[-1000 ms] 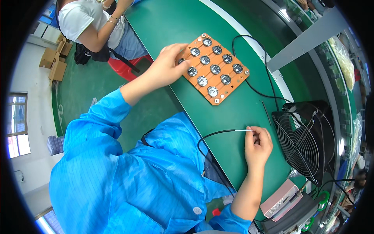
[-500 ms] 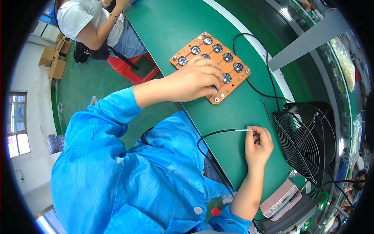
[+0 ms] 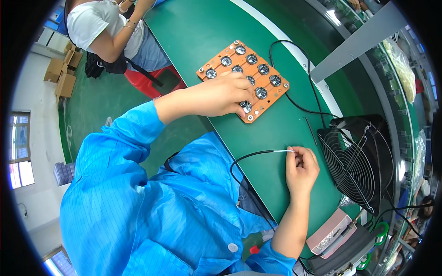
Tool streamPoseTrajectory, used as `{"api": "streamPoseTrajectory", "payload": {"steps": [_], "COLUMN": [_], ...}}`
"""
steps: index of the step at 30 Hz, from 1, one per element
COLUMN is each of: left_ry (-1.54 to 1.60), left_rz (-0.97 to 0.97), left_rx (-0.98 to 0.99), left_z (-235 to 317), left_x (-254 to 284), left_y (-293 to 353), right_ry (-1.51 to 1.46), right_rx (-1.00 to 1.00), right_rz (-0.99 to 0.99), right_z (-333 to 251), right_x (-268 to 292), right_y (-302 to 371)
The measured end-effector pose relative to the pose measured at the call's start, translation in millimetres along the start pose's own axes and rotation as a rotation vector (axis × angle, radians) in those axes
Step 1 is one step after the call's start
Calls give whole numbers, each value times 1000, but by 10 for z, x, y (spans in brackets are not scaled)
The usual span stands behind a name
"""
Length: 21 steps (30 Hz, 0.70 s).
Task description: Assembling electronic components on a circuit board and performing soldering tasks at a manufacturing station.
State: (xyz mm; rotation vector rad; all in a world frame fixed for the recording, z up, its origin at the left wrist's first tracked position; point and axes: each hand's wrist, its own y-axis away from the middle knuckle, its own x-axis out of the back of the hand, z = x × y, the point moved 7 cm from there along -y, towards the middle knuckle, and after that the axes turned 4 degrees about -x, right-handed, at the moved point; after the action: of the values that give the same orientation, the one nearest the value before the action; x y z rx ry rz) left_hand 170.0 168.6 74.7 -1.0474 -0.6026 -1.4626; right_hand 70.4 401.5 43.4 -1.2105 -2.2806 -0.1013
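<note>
My left hand (image 3: 221, 95) reaches over an orange tray (image 3: 268, 102), fingers bent across its top and thumb at its near left edge, so it seems to grip the tray. Several round, dark circuit boards (image 3: 261, 93) sit in rows in the tray. The palm and fingers cover part of the tray's left side, and what lies under the fingertips is hidden. Over the green table, my right hand (image 3: 302, 171) is closed, pinching the thin white end (image 3: 283, 151) of a black cable (image 3: 251, 154). That cable loops down over the table's near edge.
A black fan with a wire guard (image 3: 352, 165) stands to the right. Near it are a thin dark rod (image 3: 311, 130) and a pink box (image 3: 330, 232). Another black cable (image 3: 301, 109) runs behind the tray. A grey post (image 3: 354, 41) rises at the far edge. A co-worker (image 3: 110, 37) sits far left.
My left hand has drawn slightly left and down over the tray, uncovering the nearest round board. The right hand still pinches the cable end. The whole view has shifted a little.
</note>
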Motion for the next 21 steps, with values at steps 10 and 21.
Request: {"api": "streamPoseTrajectory", "payload": {"steps": [10, 21], "left_ry": [163, 996], "left_rz": [179, 343], "left_rx": [121, -22], "left_z": [2, 578], "left_x": [200, 533], "left_y": [-6, -118], "right_ry": [1, -4], "right_rx": [7, -4], "right_rz": [2, -3], "right_z": [30, 22], "right_x": [-2, -13], "right_y": [-12, -3]}}
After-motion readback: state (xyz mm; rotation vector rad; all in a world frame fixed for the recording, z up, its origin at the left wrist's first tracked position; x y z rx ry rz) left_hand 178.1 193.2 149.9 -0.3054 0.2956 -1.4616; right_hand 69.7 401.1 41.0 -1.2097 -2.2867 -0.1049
